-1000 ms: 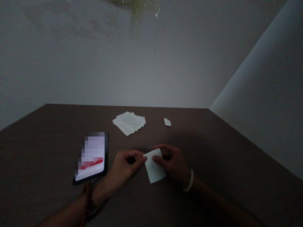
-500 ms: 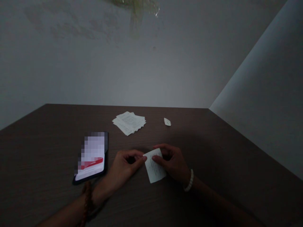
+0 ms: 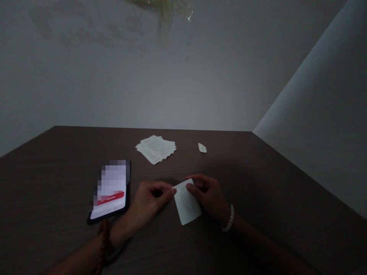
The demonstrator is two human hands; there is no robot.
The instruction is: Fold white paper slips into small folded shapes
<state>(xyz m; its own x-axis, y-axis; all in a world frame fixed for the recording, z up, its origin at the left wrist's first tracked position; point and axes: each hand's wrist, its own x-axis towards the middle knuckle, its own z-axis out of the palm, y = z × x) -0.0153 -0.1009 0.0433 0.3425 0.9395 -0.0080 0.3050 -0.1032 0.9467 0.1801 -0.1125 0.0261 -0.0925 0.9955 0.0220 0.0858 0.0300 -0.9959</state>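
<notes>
Both my hands hold a small white slip of paper (image 3: 185, 208) with lines of dark print, tilted above the dark wooden table. My left hand (image 3: 150, 200) pinches its upper left corner between thumb and forefinger. On the right side, my right hand (image 3: 208, 194) grips the slip with the thumb on its face and the fingers behind it, where they are partly hidden. The print is too small to read.
A lit phone (image 3: 110, 191), its screen partly blurred, lies left of my left hand. Farther back are a fanned pile of printed papers (image 3: 156, 149) and a small folded scrap of paper (image 3: 202, 148). A wall (image 3: 183, 84) borders the table's (image 3: 86, 143) far edge.
My right thumb has slid slightly up the slip toward its top edge, and more of the printed face shows. My left hand keeps its pinch nearly in place.
</notes>
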